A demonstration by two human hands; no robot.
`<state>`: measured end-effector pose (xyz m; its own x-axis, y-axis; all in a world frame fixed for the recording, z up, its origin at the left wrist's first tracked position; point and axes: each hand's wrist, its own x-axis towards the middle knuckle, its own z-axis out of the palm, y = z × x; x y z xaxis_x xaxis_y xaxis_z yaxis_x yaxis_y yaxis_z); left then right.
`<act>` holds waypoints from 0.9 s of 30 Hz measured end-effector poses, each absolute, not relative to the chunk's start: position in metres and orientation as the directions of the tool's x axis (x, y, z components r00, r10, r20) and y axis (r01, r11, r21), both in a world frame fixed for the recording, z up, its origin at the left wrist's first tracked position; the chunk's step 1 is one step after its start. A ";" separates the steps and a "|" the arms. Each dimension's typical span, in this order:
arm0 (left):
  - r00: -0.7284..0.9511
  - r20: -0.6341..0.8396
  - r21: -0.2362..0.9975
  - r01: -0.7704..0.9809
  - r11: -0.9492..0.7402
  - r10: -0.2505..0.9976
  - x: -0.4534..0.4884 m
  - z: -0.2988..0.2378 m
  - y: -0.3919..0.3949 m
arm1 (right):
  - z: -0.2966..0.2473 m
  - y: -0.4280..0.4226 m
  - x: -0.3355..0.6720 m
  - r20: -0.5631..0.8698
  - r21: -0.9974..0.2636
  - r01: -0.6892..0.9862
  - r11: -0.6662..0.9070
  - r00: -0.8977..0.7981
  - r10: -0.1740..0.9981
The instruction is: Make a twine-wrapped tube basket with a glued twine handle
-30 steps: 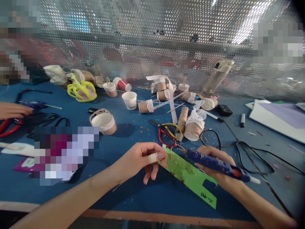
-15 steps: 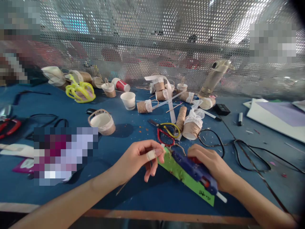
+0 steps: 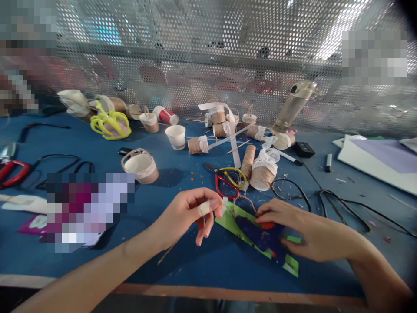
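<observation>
Worktop (image 3: 97,269): blue mat, speckled with glue crumbs and scraps. A twine-wrapped paper cup (image 3: 140,167) with a loop handle stands left of centre.

Left hand (image 3: 187,213), one fingertip taped, has thumb and forefinger pinched together on a pale scrap (image 3: 224,202) at the upper-left end of the green card strip (image 3: 229,221). The strip lies flat and slantwise near the front edge. It is matte, with dried glue blobs and loose twine (image 3: 243,201) at that end. Red-and-yellow scissors (image 3: 228,179) lie just behind it.

Blue glue gun (image 3: 257,234) lies along the strip. Right hand (image 3: 306,232) is wrapped loosely over it, a fingertip by the red trigger.

Judgement: keep the strip pinned flat and the pinch clear of the nozzle, and squeeze small beads, since hot glue strings. Black cord (image 3: 325,198) trails right and should not drag.
</observation>
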<state>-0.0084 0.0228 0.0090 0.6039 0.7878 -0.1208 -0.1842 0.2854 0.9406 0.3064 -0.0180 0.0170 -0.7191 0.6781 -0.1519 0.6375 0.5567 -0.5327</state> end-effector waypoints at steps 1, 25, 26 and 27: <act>0.610 -0.128 0.942 -0.173 0.289 0.782 -0.008 0.009 0.023 | 0.020 -0.018 0.307 -0.140 -0.532 0.629 0.567 -0.725 0.674; 0.724 -0.223 0.922 -0.061 0.382 0.653 -0.004 -0.001 0.015 | 0.027 -0.010 0.219 0.512 -0.224 0.502 0.835 -0.669 0.539; 0.721 -0.221 0.926 -0.057 0.373 0.657 -0.004 0.000 0.015 | 0.026 -0.011 0.218 0.525 -0.237 0.501 0.833 -0.655 0.543; 0.718 -0.219 0.932 -0.047 0.360 0.660 -0.004 0.000 0.015 | 0.025 -0.011 0.218 0.540 -0.245 0.500 0.831 -0.641 0.545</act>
